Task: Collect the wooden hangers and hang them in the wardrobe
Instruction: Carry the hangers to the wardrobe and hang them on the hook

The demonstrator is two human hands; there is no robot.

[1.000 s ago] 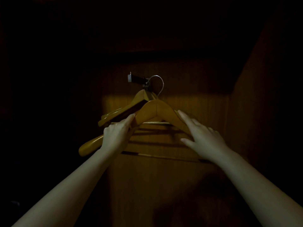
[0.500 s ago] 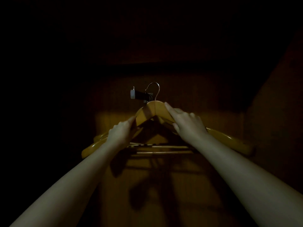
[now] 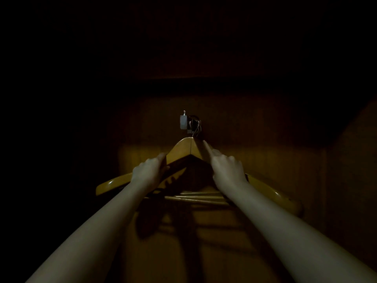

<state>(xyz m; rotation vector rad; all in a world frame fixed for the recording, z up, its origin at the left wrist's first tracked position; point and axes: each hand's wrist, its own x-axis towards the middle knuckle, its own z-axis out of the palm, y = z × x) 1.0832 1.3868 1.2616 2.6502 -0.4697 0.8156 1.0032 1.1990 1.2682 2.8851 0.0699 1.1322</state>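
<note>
The wooden hangers (image 3: 181, 148) in front of you are a glossy honey yellow, with pale glints near their tips and lighter, straw-coloured crossbars (image 3: 195, 198). Their wire hooks (image 3: 196, 129) are silvery. The cap (image 3: 183, 122) just above them is white. The wardrobe's back panel (image 3: 275, 164) is brown with fine vertical grain, amber where lit and fading to near black around. Your left hand (image 3: 149, 172) and right hand (image 3: 226, 168) look pale greyish

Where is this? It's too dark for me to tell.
Most likely inside a wooden wardrobe: a wood-panelled back wall stands close ahead, and wooden hangers hang by metal hooks from a short rail with a pale end cap.
</note>
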